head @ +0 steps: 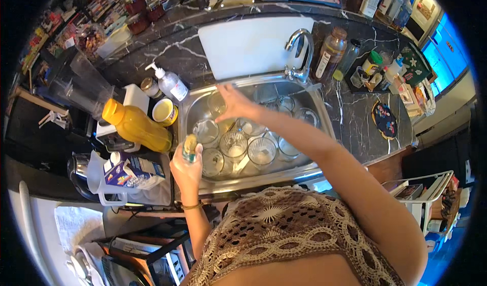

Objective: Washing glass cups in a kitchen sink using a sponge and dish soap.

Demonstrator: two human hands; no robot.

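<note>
My left hand [186, 168] holds a sponge [190, 144], yellowish with a green part, at the near left corner of the steel sink [266, 177]. My right hand [236, 105] reaches over the sink's left side with fingers spread, close to a glass [217, 103] at the far left; whether it touches that glass I cannot tell. Several drinking glasses stand in the sink, among them a ribbed glass [261, 151] and another ribbed glass [233, 145]. My right forearm hides part of the basin. The chrome faucet [310, 53] rises behind the sink.
Left of the sink stand a pump bottle [173, 86], a yellow tub [164, 112], a yellow plastic bottle [142, 128] and a clear plastic pitcher [97, 179]. A white cutting board [251, 46] leans behind the basin. At right are a brown bottle [331, 55] and a dark tray [355, 84] with small containers.
</note>
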